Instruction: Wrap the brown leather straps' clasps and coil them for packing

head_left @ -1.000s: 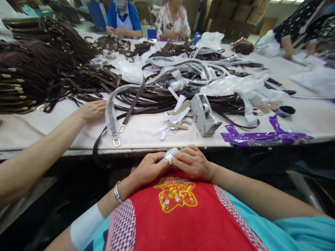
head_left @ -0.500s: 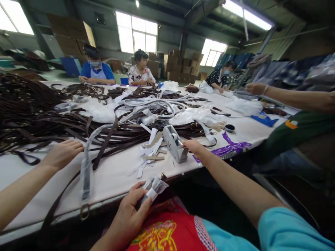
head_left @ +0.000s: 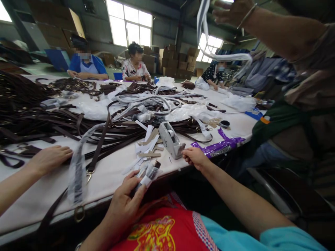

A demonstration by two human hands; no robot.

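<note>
My left hand (head_left: 125, 197) is closed round a folded strap in clear plastic (head_left: 148, 176), with a white band about it and a metal clasp at its upper end. My right hand (head_left: 195, 157) pinches its fingertips together right at the front end of a grey tape dispenser (head_left: 170, 139); whatever lies between them is too small to make out. Beside the dispenser lie loose white and tan paper strips (head_left: 149, 143). To the left, a plastic-sleeved strap (head_left: 77, 174) with a metal ring hangs over the table edge.
A co-worker's hand (head_left: 52, 159) rests on the table at left. At upper right another person's raised hand (head_left: 235, 14) is near a lifted white-sleeved strap (head_left: 225, 55). Brown straps (head_left: 65, 122) heap across the table. Purple tape (head_left: 220, 144) marks its edge. Several people sit opposite.
My right fingers have come a little away from the dispenser's side to its front end, pinched. The person at right has raised an arm, with a white-sleeved strap now up in the air.
</note>
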